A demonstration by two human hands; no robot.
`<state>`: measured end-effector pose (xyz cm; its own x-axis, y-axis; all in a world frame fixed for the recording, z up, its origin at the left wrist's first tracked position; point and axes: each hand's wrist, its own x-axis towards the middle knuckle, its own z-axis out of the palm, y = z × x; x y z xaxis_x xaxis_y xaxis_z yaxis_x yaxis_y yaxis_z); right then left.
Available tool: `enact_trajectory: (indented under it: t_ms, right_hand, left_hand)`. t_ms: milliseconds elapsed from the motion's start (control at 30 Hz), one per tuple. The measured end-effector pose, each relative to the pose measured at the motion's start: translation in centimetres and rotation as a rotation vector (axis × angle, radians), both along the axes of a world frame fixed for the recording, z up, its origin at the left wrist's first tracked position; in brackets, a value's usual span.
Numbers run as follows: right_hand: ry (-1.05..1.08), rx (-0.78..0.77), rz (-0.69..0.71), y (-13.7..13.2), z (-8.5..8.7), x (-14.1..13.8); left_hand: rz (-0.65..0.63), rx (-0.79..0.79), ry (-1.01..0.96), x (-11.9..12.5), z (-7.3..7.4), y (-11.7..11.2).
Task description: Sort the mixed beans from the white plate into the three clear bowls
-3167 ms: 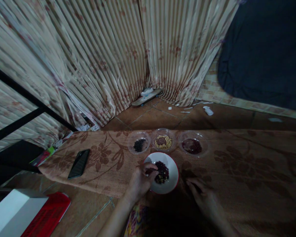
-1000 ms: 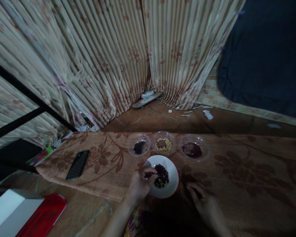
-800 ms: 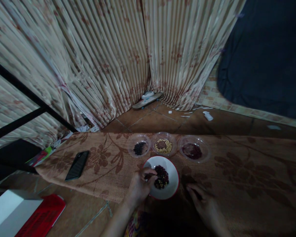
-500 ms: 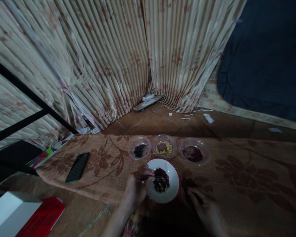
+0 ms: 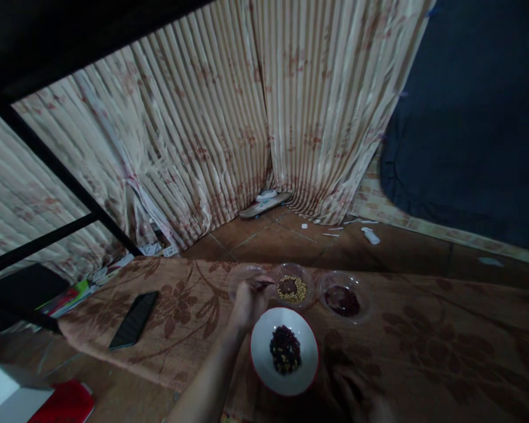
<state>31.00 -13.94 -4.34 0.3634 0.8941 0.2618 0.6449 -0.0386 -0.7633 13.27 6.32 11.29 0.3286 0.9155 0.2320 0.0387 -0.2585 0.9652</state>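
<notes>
My left hand (image 5: pixel 251 302) is over the left clear plastic bowl (image 5: pixel 240 275), its fingers pinched together. Whatever they hold, if anything, is too small and dark to make out, and the hand hides most of that bowl. Just below stands a white bowl with a red rim (image 5: pixel 262 352), holding a heap of dark red, black and yellow beans (image 5: pixel 285 349). Yellow beans (image 5: pixel 297 291) lie in the middle clear bowl, and dark red beans (image 5: pixel 342 299) in the right one. My right hand (image 5: pixel 355 393) rests in shadow on the cloth beside the white bowl, fingers loosely apart.
A dark phone (image 5: pixel 134 320) lies at the left on the brown patterned cloth (image 5: pixel 445 346). Beyond the table are a striped curtain (image 5: pixel 203 117) and a skateboard (image 5: pixel 264 204) on the tiled floor. A black metal frame (image 5: pixel 62 158) stands left, above a white and red box (image 5: pixel 17 390).
My left hand has gone from inside the white bowl up to the left clear bowl. The view has tilted upward, so the table sits lower. My right hand stays beside the white bowl.
</notes>
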Motion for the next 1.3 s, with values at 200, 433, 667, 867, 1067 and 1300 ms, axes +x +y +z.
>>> enact_trajectory:
  t_ms: [200,433,667,867,1067,1300]
  right_hand:
    - [0.053,-0.058,-0.065,-0.6,0.4,-0.7]
    - [0.065,-0.173,-0.081,-0.9,1.3,-0.8]
    - [0.039,-0.182,-0.077,-1.0,1.3,-0.7]
    - [0.059,-0.195,-0.086,-0.9,1.2,-0.7]
    - [0.053,-0.191,-0.074,-0.9,1.2,-0.7]
    - [0.052,-0.203,-0.082,-0.9,1.0,-0.6]
  left_hand:
    - [-0.008,-0.131,-0.029,-3.3,-1.4,-3.2]
    - [-0.038,-0.238,0.197,-8.1,-2.3,-8.9]
    - [-0.091,-0.167,0.330,-7.8,-2.3,-9.4]
    - [-0.110,-0.155,0.386,-8.0,-2.5,-9.1]
    - [-0.094,-0.183,0.423,-7.8,-2.9,-9.1]
    - [-0.099,-0.180,0.409,-7.6,-3.0,-9.0]
